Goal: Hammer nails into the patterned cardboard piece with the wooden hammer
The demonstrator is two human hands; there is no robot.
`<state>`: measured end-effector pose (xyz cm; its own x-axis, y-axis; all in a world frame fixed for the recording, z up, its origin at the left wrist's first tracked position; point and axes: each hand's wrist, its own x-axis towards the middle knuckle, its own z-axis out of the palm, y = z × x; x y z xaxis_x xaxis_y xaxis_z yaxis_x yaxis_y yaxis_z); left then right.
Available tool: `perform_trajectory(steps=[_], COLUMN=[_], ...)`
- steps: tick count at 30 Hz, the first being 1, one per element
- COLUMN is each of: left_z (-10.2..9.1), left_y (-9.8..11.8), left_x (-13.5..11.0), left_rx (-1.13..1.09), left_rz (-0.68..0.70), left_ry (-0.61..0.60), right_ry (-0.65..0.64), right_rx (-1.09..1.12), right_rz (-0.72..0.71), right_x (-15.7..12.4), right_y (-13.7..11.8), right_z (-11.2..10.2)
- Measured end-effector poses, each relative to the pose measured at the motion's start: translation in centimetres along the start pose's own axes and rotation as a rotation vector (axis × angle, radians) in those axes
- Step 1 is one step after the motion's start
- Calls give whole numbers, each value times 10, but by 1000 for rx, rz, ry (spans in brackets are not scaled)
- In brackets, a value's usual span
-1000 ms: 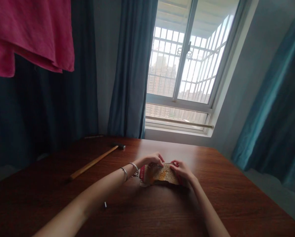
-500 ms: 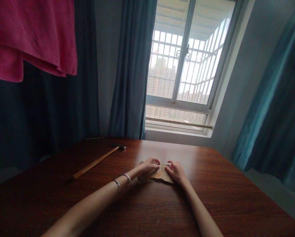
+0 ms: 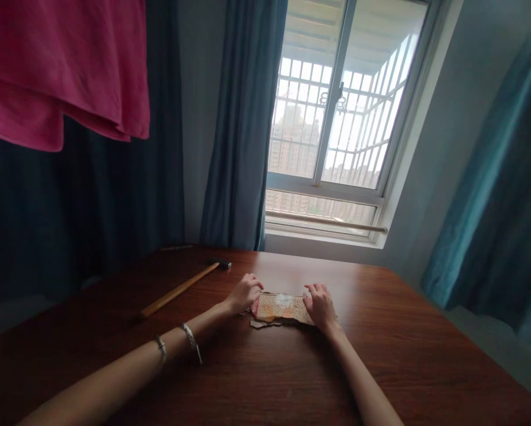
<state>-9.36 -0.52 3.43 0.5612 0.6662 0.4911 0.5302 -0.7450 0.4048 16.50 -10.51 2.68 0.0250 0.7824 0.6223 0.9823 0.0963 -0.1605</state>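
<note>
A small flat piece with a pale dotted pattern and a red left edge lies on the dark wooden table. My left hand rests at its left end with the fingers curled over the edge. At the right end my right hand presses down, fingers bent on the piece. Both hands touch it. Two thin bracelets sit on my left forearm.
A hammer with a long wooden handle lies on the table to the left of my hands. Behind the table are a barred window, blue curtains and a pink cloth hanging at the top left.
The patterned piece has gone from held up and bunched between my hands to lying stretched flat on the table. My left hand has slid to its left end.
</note>
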Motion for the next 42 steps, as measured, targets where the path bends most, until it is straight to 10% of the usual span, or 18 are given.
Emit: perform_trajectory(steps=[9,15,21,31,42], left_z=[-85,-109,-102,-50,-43], left_y=[-122,-155,-116,-15,-23], left_x=[-25,-56,-63,-56,-55], left_rx=[400,490,409,97,164], left_rz=[-511,-690,-433,122,183], left_ry=[99,14,67,-213,-230], right_ry=[49,-24,-65,-107,-148], right_rx=[85,103,100,134,130], right_rz=[72,92,81,42,58], right_x=[-2,-1,-2,-9,-11], right_y=[6,-1,-6,-8,-13], right_z=[0,-3,-2,5,2])
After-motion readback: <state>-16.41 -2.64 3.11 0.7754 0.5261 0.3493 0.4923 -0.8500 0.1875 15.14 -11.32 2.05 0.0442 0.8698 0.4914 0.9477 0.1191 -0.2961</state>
